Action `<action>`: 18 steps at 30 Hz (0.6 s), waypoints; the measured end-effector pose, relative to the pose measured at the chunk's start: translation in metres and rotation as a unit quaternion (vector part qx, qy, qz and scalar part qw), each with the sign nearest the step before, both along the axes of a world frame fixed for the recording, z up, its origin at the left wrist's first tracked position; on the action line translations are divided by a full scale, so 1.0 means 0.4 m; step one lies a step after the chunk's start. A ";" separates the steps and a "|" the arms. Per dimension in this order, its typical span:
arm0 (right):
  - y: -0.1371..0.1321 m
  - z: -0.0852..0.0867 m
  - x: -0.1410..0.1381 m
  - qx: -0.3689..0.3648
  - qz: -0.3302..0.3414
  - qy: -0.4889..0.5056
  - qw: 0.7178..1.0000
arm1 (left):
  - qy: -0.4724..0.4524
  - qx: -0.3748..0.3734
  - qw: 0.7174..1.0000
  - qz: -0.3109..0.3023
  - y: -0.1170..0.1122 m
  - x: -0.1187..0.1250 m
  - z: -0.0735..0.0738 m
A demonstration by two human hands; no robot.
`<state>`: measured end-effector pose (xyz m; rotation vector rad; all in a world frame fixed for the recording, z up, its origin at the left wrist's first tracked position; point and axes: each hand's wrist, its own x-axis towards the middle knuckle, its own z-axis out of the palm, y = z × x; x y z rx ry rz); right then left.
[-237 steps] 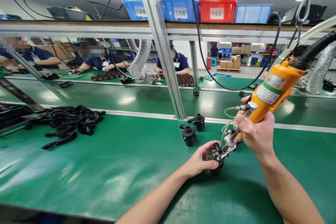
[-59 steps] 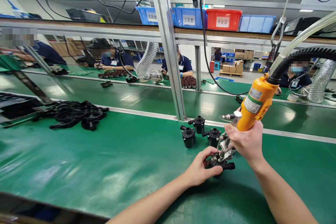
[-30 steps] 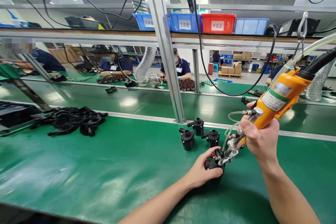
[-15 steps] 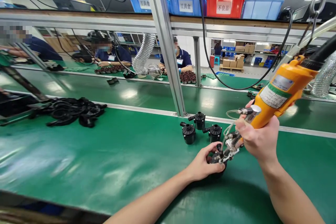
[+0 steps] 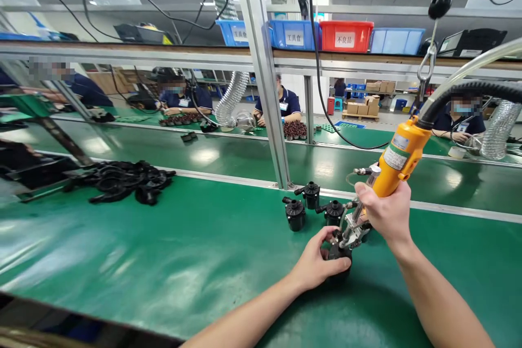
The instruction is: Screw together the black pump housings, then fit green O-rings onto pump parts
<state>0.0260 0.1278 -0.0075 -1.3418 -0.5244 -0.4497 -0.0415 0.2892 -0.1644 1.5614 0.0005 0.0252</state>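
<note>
My left hand [image 5: 320, 262] is closed around a small black pump [image 5: 341, 253] that stands on the green work surface [image 5: 196, 250]. In my right hand [image 5: 387, 209] is a yellow electric screwdriver [image 5: 396, 157], gripped near its lower end and tilted. Its metal tip assembly [image 5: 354, 228] reaches down to the top of the held pump; the exact point of contact is too small to make out. Just beyond stand three more black pumps with side spouts, among them a left one [image 5: 295, 214], a rear one [image 5: 311, 194] and a right one [image 5: 334, 211].
A metal post [image 5: 265, 76] rises behind the pumps. The screwdriver hangs from a hook [image 5: 426, 65] with a thick black hose [image 5: 468, 90]. Black ring-like parts [image 5: 126, 180] lie in a heap at left. Blue and red bins [image 5: 346, 36] line the shelf above. Co-workers [image 5: 285, 100] sit across.
The screwdriver has swung more upright, and my right hand has shifted slightly left with it. My left hand stays on the pump. The camera view has tilted upward a little.
</note>
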 end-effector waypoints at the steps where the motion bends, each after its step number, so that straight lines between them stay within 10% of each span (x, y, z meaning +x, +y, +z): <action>1: -0.012 0.006 0.005 0.013 -0.009 -0.009 1.000 | -0.019 0.021 0.999 0.041 0.006 0.000 0.000; 4: -0.058 0.025 0.017 0.056 -0.046 -0.037 0.997 | -0.099 0.073 0.987 0.104 0.033 0.001 0.010; 8: -0.097 0.034 0.022 0.078 -0.063 -0.043 0.994 | -0.090 0.080 0.993 0.004 0.039 -0.003 0.024; 13: -0.086 0.028 0.009 0.077 -0.019 -0.022 0.997 | -0.132 0.198 0.967 0.092 0.022 -0.008 0.007; 18: -0.068 0.021 -0.005 0.084 0.003 -0.013 0.996 | -0.146 0.261 0.954 0.027 0.050 -0.003 0.006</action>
